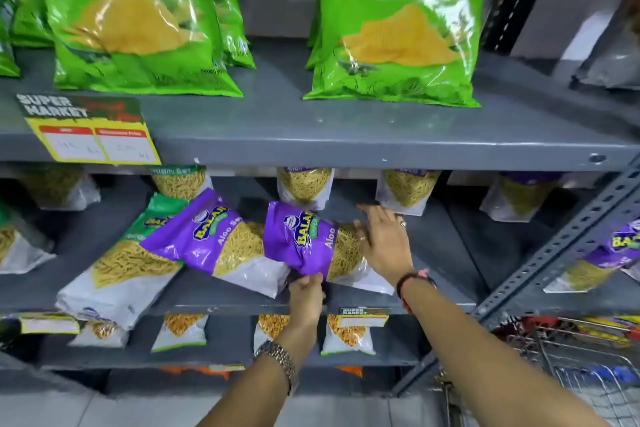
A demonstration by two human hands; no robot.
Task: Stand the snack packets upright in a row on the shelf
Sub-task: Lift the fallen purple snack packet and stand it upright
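On the middle grey shelf [433, 253] lie tilted snack packets. A purple Aloo Sev packet [301, 239] leans in the centre; my left hand [306, 291] pinches its lower edge. My right hand [384, 243] is spread flat with fingers apart against the packet's right side, over the clear yellow-filled part. Left of it a second purple packet [211, 236] lies slanted over a green-topped packet [121, 263]. Behind them, three packets stand upright at the back: [180, 182], [304, 185], [408, 189].
The upper shelf [346, 135] holds large green Crunchem bags [398, 28] and a yellow price tag [93, 135]. A lower shelf carries small packets [180, 331]. A slotted upright post [571, 243] and a wire trolley [588, 374] are at the right.
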